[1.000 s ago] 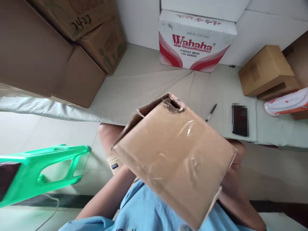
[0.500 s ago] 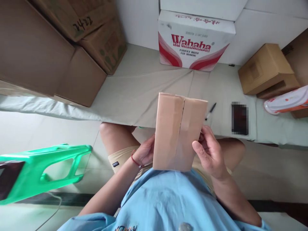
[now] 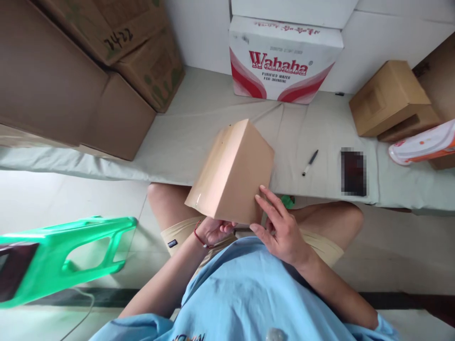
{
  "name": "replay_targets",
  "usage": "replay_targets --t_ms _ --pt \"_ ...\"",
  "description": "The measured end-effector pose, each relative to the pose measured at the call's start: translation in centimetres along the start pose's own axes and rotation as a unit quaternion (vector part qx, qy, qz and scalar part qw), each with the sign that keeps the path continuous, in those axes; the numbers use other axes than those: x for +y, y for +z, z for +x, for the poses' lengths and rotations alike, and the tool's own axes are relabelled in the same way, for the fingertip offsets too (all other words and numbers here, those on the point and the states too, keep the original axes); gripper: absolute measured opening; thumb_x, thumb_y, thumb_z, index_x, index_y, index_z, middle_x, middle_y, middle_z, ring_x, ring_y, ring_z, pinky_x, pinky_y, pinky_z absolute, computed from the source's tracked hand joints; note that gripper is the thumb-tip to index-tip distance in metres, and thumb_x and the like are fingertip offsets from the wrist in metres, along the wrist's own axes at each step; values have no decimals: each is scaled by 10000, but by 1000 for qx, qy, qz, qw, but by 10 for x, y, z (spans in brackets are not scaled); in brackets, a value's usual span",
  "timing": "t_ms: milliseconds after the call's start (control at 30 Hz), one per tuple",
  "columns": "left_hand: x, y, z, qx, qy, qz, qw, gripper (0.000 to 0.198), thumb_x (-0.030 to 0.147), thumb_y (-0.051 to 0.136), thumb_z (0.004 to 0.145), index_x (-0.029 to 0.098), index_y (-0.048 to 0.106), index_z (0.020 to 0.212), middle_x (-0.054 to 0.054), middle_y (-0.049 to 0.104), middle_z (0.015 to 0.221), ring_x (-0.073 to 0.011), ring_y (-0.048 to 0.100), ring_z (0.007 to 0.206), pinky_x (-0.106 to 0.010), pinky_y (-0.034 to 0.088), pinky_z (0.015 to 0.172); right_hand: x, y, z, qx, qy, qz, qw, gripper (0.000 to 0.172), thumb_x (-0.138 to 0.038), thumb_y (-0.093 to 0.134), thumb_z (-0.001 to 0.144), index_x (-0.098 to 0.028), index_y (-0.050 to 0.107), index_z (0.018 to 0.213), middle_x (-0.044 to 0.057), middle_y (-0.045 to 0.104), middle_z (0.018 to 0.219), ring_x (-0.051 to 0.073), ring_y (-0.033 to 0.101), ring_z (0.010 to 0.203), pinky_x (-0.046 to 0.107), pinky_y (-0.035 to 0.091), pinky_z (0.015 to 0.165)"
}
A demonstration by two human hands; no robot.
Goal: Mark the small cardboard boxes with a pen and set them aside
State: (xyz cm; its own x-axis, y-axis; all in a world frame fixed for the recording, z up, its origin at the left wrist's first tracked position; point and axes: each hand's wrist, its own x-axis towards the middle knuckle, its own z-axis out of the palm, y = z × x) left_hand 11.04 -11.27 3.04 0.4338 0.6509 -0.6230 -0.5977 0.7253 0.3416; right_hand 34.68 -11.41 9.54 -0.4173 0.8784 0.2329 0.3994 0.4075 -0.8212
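Observation:
A small brown cardboard box (image 3: 243,170) is tilted above my lap at the front edge of the covered table, its taped face turned to the left. My left hand (image 3: 215,231) is under the near bottom edge, fingers curled beneath the box and partly hidden by it. My right hand (image 3: 280,227) has its fingers spread, with the fingertips against the right-hand side of the box near its lower corner. A black-and-white pen (image 3: 310,163) lies on the cloth to the right of the box.
Large cardboard cartons (image 3: 71,85) stand on the left, a white Wahaba-style water carton (image 3: 284,61) at the back. A blurred-out dark object (image 3: 353,172), a tan box (image 3: 387,99) and a white-orange package (image 3: 423,142) are on the right. A green stool (image 3: 71,255) stands at lower left.
The box has turned and tipped leftward, so its plain side now shows. My right hand has moved left and its fingers have spread; my left hand has shifted beneath the box.

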Motion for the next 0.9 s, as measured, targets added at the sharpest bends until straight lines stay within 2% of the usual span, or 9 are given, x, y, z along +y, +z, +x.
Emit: replay_targets --t_ms 100,233,333,467,533,633,700,800,900 --pt "7 0 -14 -35 -39 18 998 388 515 718 981 148 722 855 -31 598 520 -98 448 334 -150 261 304 0 -7 -3 35 17 42 998 727 -416 773 980 -391 497 1652 160 495 1686 94 535 575 344 585 557" --pt "23 13 -37 -82 -67 41 993 614 729 658 954 146 717 769 -51 583 474 -121 454 302 -181 244 282 -3 -15 -3 89 70 151 982 600 -511 736 985 -323 618 1542 144 617 1442 137 546 663 345 554 602" --pt "38 39 -51 -131 -76 88 985 747 860 579 928 151 736 753 -65 612 490 -125 503 311 -178 233 292 -6 -19 1 93 106 227 964 501 -551 659 1028 -300 678 1462 116 647 1264 174 587 760 334 550 653" --pt "53 79 -55 -150 -55 124 979 795 867 571 931 117 767 749 -101 679 556 -119 569 354 -173 226 306 -5 -23 6 121 149 273 943 408 -533 652 1042 -289 728 1360 81 699 1155 144 578 718 286 510 599" --pt "57 92 -51 -126 -26 142 981 730 806 632 933 115 768 740 -99 695 567 -118 584 371 -174 243 316 -3 -25 8 137 179 287 931 356 -513 643 1053 -270 763 1284 72 750 1117 113 545 648 270 489 573" --pt "61 97 -42 -57 19 167 984 529 640 821 856 129 758 733 -65 697 564 -102 568 379 -177 252 332 -2 -28 13 121 207 292 926 338 -502 646 1058 -237 814 1182 77 809 1036 95 513 592 265 490 578" --pt "62 92 -38 -17 49 179 982 444 558 881 805 139 752 735 -47 693 568 -99 565 398 -183 260 348 -1 -29 15 100 215 274 932 319 -501 697 1029 -237 826 1153 70 822 994 100 532 595 259 497 573" --pt "62 80 -38 28 113 186 976 397 517 865 814 155 726 729 -27 667 567 -99 541 429 -202 300 395 3 -31 16 79 226 233 943 309 -514 746 992 -236 835 1095 56 820 938 107 546 587 261 515 566" --pt "62 67 -37 102 187 176 961 346 473 865 802 168 704 778 -26 696 655 -113 580 523 -212 370 476 16 -41 22 102 231 214 944 309 -525 766 971 -231 839 1032 46 800 874 122 570 609 264 514 562"
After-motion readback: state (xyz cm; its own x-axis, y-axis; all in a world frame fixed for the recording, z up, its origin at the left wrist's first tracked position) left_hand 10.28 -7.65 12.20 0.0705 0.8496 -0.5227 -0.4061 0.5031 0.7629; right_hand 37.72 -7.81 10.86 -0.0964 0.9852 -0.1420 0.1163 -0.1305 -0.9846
